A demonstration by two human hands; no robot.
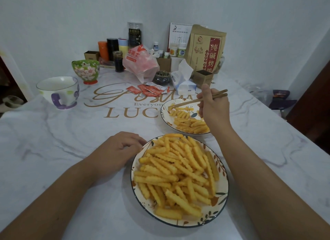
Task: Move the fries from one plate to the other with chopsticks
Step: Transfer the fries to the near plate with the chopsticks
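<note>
- Right hand (213, 105), centre right: fingers (200, 112) curled around chopsticks (198, 100).
- Chopstick tips pinching one fry (171, 107) over far plate (163, 114).
- Left hand (117, 146): loosely curled, holding nothing, touching near plate (224, 180) rim, lower centre.
- Fries (176, 170) heaped there.

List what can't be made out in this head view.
- Round far plate: right rim hidden by right hand.
- Wooden chopsticks: tips too small to tell if they pinch a fry.
- Left hand: fingertips curled under, contact with near plate unclear.
- Brown paper bag: small print blurred.
</note>
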